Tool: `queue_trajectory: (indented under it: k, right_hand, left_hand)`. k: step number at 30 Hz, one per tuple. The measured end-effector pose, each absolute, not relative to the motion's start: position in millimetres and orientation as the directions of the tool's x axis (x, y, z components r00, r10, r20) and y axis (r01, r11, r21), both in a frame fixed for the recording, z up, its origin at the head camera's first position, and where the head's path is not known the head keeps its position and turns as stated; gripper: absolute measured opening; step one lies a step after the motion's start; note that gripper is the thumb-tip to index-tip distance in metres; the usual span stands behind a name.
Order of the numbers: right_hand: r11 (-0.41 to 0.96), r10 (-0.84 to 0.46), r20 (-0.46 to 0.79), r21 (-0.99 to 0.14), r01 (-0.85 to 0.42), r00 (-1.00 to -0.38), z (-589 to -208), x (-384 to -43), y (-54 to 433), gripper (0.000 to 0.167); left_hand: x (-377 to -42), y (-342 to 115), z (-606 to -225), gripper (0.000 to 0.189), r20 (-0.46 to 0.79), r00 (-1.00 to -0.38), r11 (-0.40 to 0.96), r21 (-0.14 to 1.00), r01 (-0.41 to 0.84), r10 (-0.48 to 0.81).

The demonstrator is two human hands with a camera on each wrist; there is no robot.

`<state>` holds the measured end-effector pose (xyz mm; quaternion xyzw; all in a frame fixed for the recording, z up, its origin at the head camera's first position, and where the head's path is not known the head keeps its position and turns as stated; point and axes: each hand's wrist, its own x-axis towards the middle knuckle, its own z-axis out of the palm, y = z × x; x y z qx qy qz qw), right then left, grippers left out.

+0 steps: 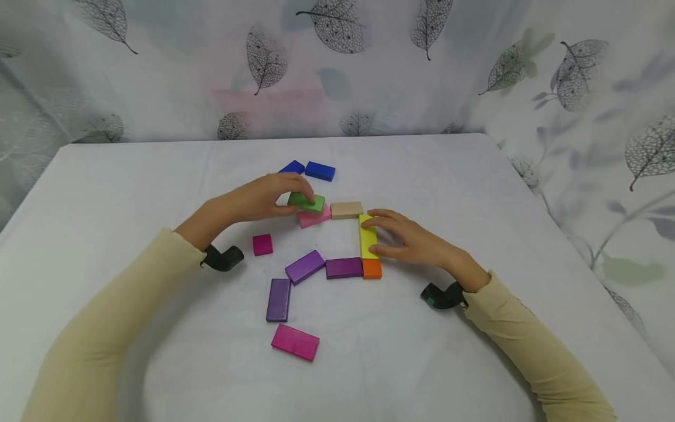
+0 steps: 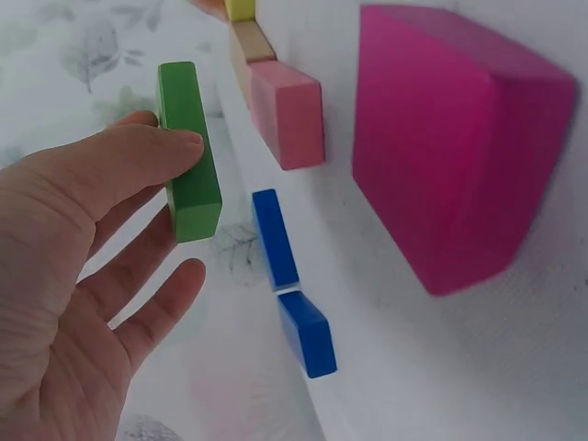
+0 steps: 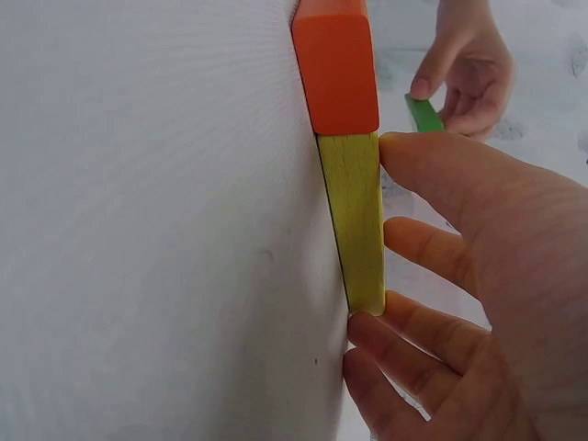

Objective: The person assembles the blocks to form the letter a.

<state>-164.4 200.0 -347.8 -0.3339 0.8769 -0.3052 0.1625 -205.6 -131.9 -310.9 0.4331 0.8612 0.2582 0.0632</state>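
My left hand (image 1: pixel 269 196) pinches a green block (image 1: pixel 307 203) between thumb and fingers. In the left wrist view the green block is off the table, while in the head view it overlaps a pink block (image 1: pixel 314 217). My right hand (image 1: pixel 411 239) has thumb and fingertips on a yellow block (image 1: pixel 368 237), the thumb near one end and the fingers toward the other. The yellow block lies end to end with a short orange block (image 1: pixel 372 268). A tan block (image 1: pixel 346 210) lies between the pink block and the yellow block's far end.
Two blue blocks (image 1: pixel 320 171) lie behind the left hand. A small magenta block (image 1: pixel 262 245) sits near the left wrist. Purple blocks (image 1: pixel 344 268) curve left from the orange one, and a long magenta block (image 1: pixel 295 342) lies at the front. Leaf-patterned cloth hangs behind the white table (image 1: pixel 158 170).
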Motion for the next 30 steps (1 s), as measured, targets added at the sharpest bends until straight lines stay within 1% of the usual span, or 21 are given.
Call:
queue_trajectory:
  k: [8,13,17,24,27,30]
  right_hand:
    - [0.605,-0.677,-0.095,-0.637,-0.479,-0.729,-347.4,-164.8,200.0,0.050]
    - [0.611,-0.674,-0.103,-0.634,-0.474,-0.732,-346.2,-164.6,198.9,0.051]
    - [0.610,-0.675,-0.105,-0.636,-0.472,-0.731,-345.9,-164.3,198.5,0.051]
    - [0.583,-0.690,-0.080,-0.651,-0.486,-0.720,-346.6,-165.0,200.9,0.050]
    - [0.567,-0.702,-0.063,-0.652,-0.503,-0.709,-347.6,-165.3,202.0,0.050]
    - [0.544,-0.718,-0.039,-0.654,-0.526,-0.695,-348.9,-165.8,203.4,0.049]
  left_hand:
    - [-190.0,-120.7,-301.9,0.030,0.110,-0.593,0.484,0.469,0.739,0.798]
    - [-178.8,-110.6,-296.4,0.028,0.125,-0.542,0.442,0.444,0.780,0.831]
    - [-168.8,-100.1,-291.2,0.026,0.155,-0.468,0.374,0.409,0.832,0.870]
    - [-151.6,-79.3,-282.5,0.026,0.169,-0.331,0.257,0.354,0.899,0.928]
    - [-145.0,-69.6,-280.0,0.024,0.177,-0.279,0.209,0.332,0.920,0.944]
    - [-140.2,-59.9,-279.0,0.024,0.194,-0.213,0.147,0.307,0.940,0.958]
